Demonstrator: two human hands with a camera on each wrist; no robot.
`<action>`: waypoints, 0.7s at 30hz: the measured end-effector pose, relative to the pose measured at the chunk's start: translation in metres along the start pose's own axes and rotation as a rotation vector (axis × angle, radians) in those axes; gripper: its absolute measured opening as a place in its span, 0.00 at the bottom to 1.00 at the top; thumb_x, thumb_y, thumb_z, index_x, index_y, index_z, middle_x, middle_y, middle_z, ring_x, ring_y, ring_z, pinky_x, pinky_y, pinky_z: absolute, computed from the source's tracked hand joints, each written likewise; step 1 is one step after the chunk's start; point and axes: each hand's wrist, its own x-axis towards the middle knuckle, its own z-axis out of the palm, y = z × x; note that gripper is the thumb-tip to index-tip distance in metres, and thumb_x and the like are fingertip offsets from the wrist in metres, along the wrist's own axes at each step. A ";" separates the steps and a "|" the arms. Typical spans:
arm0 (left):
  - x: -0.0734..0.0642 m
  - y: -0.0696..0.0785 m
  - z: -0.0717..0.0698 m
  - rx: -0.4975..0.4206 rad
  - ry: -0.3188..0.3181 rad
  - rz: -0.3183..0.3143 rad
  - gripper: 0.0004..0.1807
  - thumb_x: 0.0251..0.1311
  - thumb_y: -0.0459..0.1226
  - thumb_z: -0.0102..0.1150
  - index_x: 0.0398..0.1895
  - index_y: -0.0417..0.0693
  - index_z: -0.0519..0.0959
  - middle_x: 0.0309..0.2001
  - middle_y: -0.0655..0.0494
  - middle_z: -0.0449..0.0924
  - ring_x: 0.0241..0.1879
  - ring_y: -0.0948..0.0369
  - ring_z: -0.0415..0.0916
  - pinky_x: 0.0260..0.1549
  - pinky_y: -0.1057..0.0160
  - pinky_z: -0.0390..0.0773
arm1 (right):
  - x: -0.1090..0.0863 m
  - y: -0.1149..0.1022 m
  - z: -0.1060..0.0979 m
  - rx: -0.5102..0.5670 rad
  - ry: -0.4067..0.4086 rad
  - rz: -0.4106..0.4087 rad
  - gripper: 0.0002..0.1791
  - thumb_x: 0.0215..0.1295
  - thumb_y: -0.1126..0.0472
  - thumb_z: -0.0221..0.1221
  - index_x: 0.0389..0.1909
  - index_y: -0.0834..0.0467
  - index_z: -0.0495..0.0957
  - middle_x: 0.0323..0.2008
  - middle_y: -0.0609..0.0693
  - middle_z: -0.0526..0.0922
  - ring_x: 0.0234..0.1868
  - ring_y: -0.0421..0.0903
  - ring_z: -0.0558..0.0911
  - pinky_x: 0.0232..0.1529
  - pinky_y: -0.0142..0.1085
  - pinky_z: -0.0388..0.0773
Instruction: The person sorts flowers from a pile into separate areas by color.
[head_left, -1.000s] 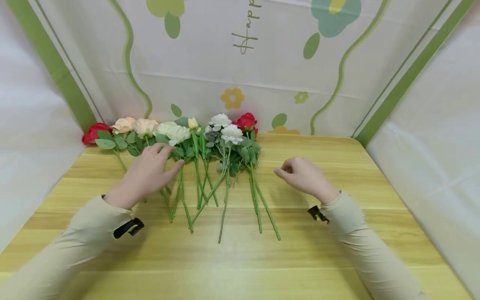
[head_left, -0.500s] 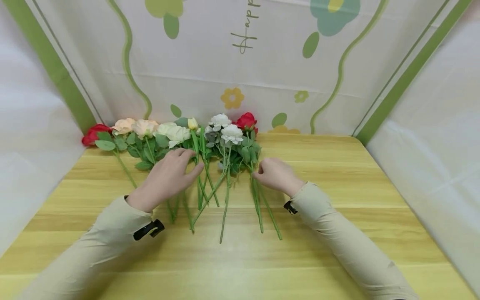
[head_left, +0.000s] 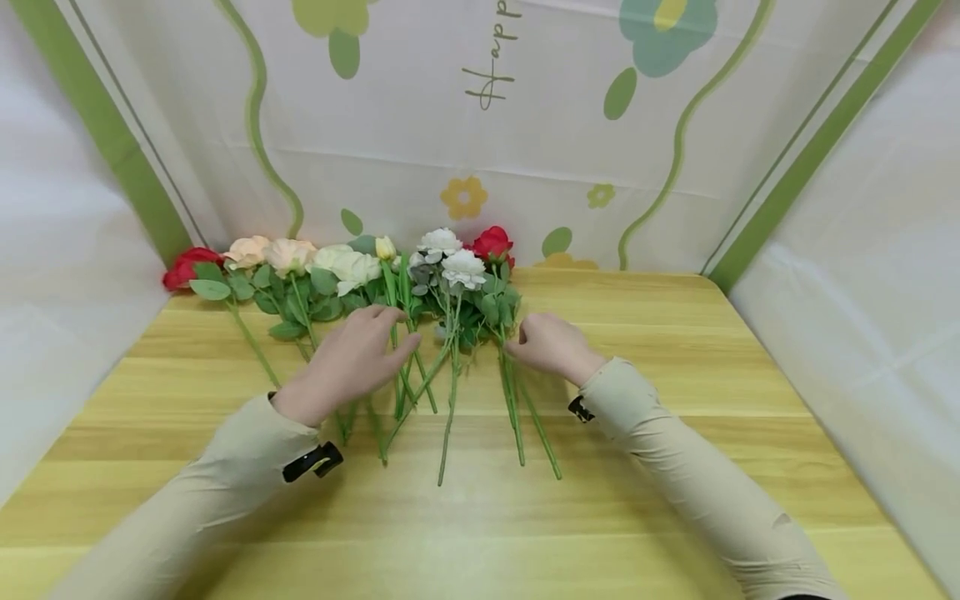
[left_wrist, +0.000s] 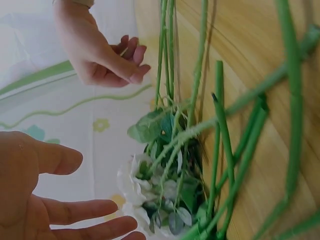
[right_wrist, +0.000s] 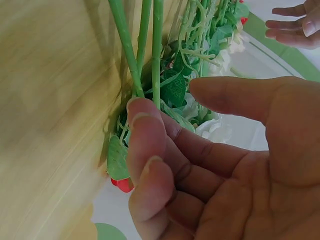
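Several artificial flowers lie side by side on the table, blooms away from me. My left hand (head_left: 352, 358) hovers over the green tulip stems (head_left: 399, 392), below a pale yellow tulip (head_left: 386, 247); its fingers are extended and hold nothing in the left wrist view. My right hand (head_left: 553, 343) is at the stems (head_left: 517, 408) of the red roses (head_left: 492, 243). In the right wrist view its fingertips (right_wrist: 145, 150) bend in beside the rose stems (right_wrist: 156, 50), with the thumb apart from them. Whether the fingers touch the stems is unclear. Between the hands lie white flowers (head_left: 463, 268).
Farther left are cream roses (head_left: 352, 267), peach roses (head_left: 288, 254) and a red rose (head_left: 192, 267). Several stems cross one another near the middle. The wooden table (head_left: 480, 533) meets a printed curtain (head_left: 570, 142) behind, and white sheets (head_left: 877, 333) hang at the sides.
My left hand has moved right, from the cream roses to the tulip stems. My right hand has moved left to the red rose stems. The flowers lie nearly as before.
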 end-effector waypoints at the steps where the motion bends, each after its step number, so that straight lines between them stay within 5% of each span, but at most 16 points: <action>1: 0.002 0.002 0.002 0.000 -0.002 0.004 0.29 0.73 0.52 0.47 0.61 0.34 0.73 0.59 0.36 0.73 0.58 0.42 0.70 0.51 0.42 0.73 | 0.000 0.000 -0.001 0.003 -0.001 0.003 0.28 0.68 0.54 0.58 0.08 0.51 0.60 0.08 0.41 0.56 0.11 0.36 0.54 0.13 0.29 0.51; 11: 0.022 0.024 0.020 -0.018 -0.065 0.026 0.28 0.73 0.50 0.47 0.60 0.35 0.74 0.56 0.40 0.77 0.54 0.45 0.75 0.49 0.46 0.77 | -0.004 0.009 -0.005 0.023 0.011 0.045 0.30 0.70 0.51 0.58 0.08 0.51 0.60 0.08 0.42 0.55 0.11 0.37 0.53 0.14 0.30 0.50; 16: 0.037 0.039 0.034 -0.027 -0.115 0.036 0.25 0.73 0.49 0.49 0.58 0.36 0.76 0.48 0.44 0.80 0.41 0.53 0.79 0.38 0.55 0.80 | -0.004 0.013 -0.006 0.020 0.026 0.041 0.30 0.69 0.51 0.58 0.08 0.51 0.60 0.08 0.41 0.57 0.11 0.37 0.55 0.14 0.31 0.52; 21: 0.051 0.053 0.047 -0.038 -0.162 0.043 0.17 0.72 0.47 0.50 0.40 0.42 0.78 0.27 0.53 0.76 0.19 0.62 0.71 0.18 0.63 0.73 | -0.003 0.015 -0.007 0.020 0.029 0.034 0.29 0.69 0.51 0.59 0.08 0.51 0.61 0.08 0.41 0.58 0.11 0.37 0.56 0.14 0.31 0.53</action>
